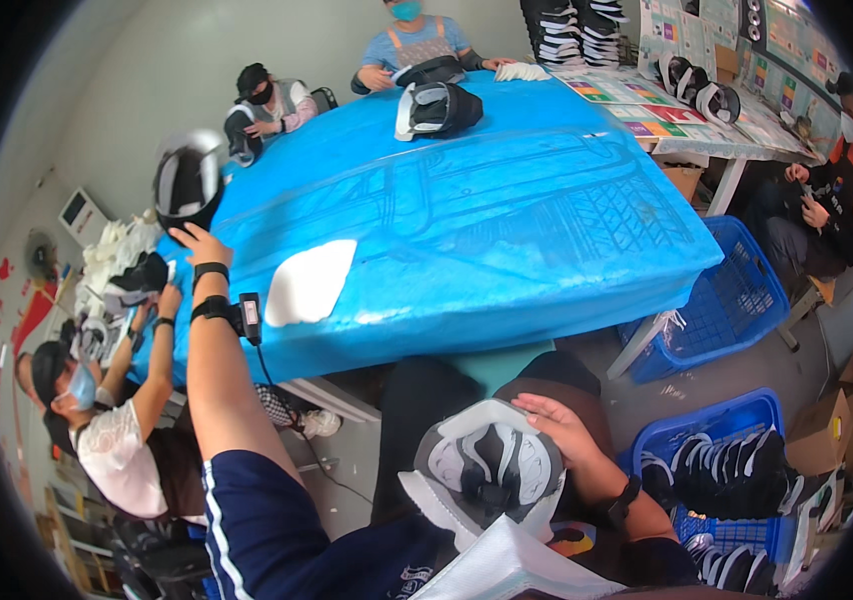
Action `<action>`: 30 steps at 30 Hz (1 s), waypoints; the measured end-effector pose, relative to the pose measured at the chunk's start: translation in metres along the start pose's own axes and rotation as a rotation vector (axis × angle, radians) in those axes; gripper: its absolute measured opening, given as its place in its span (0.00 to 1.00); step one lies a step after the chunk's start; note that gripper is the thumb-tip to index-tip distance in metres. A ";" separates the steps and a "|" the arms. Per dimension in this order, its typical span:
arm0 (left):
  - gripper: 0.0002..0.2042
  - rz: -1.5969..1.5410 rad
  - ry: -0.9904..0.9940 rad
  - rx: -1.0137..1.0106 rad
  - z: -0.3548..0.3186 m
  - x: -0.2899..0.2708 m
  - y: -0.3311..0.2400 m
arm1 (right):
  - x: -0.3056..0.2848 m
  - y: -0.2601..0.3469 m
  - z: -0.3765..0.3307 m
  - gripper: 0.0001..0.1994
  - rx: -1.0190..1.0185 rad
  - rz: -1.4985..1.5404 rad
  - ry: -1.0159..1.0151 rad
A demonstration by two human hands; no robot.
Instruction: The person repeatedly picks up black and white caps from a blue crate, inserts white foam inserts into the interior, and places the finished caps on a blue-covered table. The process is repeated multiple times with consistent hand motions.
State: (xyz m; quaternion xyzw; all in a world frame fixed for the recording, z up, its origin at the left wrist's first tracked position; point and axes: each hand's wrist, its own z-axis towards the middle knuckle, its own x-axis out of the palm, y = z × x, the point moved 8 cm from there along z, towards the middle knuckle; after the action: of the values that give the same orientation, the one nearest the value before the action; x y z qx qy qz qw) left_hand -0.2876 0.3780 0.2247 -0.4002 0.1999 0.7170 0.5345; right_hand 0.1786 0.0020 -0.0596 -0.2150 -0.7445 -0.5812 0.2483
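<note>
Fingers (541, 405) against hollow padded piece (495, 460), glossy blue sheeting (507, 215)

white-and-grey shoe upper (490, 460), blue tablecloth (507, 255), white sheet (312, 283)

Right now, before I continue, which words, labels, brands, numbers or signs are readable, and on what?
Nothing I can quote; markings are too small or blurred:
White rectangular wall panel: small red marking.
Multicoloured printed sheets: blurred print.
Navy cloth shirt: pale emblem.
</note>
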 end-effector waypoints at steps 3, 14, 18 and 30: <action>0.57 0.105 0.412 0.118 -0.039 0.038 0.010 | 0.007 -0.005 -0.011 0.22 -0.023 -0.032 0.000; 0.32 -0.233 0.189 0.831 -0.201 -0.004 -0.142 | 0.023 -0.012 -0.021 0.21 -0.066 -0.018 0.022; 0.30 -0.442 0.174 0.964 -0.236 -0.037 -0.203 | 0.019 -0.008 -0.014 0.22 -0.070 0.007 0.027; 0.22 -0.895 0.952 1.586 -0.463 -0.126 -0.208 | 0.013 -0.002 -0.028 0.25 -0.098 -0.077 0.066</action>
State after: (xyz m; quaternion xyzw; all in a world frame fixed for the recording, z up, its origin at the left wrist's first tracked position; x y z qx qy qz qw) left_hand 0.0856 0.0435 0.0755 -0.2128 0.6397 -0.1195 0.7289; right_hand 0.1702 -0.0251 -0.0477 -0.1789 -0.7143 -0.6327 0.2395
